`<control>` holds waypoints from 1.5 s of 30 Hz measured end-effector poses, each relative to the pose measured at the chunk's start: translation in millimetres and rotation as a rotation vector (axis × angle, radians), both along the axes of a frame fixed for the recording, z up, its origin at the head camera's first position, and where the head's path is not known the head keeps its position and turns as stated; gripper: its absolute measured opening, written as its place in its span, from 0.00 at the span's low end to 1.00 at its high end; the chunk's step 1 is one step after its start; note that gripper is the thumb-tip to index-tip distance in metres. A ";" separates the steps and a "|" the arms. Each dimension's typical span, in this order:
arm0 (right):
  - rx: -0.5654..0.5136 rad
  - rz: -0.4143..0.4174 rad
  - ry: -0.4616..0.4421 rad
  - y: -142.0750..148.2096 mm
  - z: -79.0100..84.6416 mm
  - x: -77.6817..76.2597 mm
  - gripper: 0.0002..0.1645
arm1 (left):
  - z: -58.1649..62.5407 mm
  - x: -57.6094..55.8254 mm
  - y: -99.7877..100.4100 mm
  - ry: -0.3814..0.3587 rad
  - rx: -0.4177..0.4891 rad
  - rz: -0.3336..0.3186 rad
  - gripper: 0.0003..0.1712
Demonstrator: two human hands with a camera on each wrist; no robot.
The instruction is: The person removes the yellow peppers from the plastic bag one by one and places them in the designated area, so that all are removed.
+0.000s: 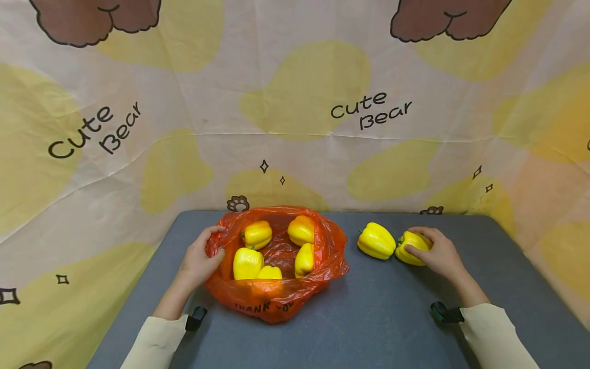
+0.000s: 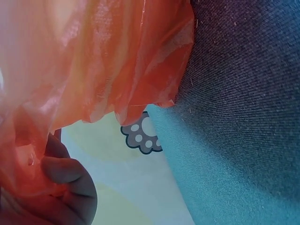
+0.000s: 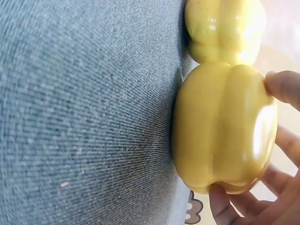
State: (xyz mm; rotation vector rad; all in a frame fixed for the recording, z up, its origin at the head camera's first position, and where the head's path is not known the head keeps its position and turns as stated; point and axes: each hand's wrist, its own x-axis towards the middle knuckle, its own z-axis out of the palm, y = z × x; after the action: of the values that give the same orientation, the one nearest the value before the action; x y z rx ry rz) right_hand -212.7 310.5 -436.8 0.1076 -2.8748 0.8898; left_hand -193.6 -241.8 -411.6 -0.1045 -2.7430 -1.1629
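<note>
Yellow pepper [image 3: 222, 126] is on the bench [image 1: 373, 323], approx 3 o'clock of the red bag [image 1: 333, 251], w/ your R hand [image 1: 438, 253] on it. Fingers curl round it, thumb on the near side, others opp.; the pepper's pinched between. Loose pepper [image 1: 376, 241] is at its 9–10 o'clock, touching or nearly so; can't tell which.

Handling (judgement): prob. light for its size, firm, hollow, waxy skin, so a bit slippery; hard squeezing could bruise or crack it. Take it across the widest part, fingers & thumb on opp. sides, w/ light even pressure.

Bag is thin, crinkly film, likely floppy & easy to tear; best held at the rim. Your L hand [image 1: 199, 261] has it at 9 o'clock, thumb on the rim, other fingers outside; plastic veils part of that hold in the left wrist view.

Bag mouth gapes upward. Inside, five visible: 11 o'clock pepper [image 1: 257, 234], 1 o'clock pepper [image 1: 301, 230], 4 o'clock pepper [image 1: 304, 260], 7 o'clock pepper [image 1: 269, 273], 8 o'clock pepper [image 1: 248, 263]. Near wall hides the low part; can't rule out more.
</note>
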 end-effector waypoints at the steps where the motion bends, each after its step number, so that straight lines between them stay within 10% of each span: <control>1: 0.003 0.005 -0.004 0.1 0.0 -0.2 0.36 | -0.1 -0.1 -0.2 0.003 0.000 -0.001 0.28; 45: -0.184 0.161 0.263 -88.5 70.8 20.1 0.28 | 2.9 1.7 2.9 -0.018 -0.006 -0.019 0.33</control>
State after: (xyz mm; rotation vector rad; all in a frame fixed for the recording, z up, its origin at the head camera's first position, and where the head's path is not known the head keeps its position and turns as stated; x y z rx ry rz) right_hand -192.6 222.1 -366.0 0.4098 -2.5566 1.0742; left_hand -191.9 -238.9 -408.8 -0.1215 -2.7672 -1.1669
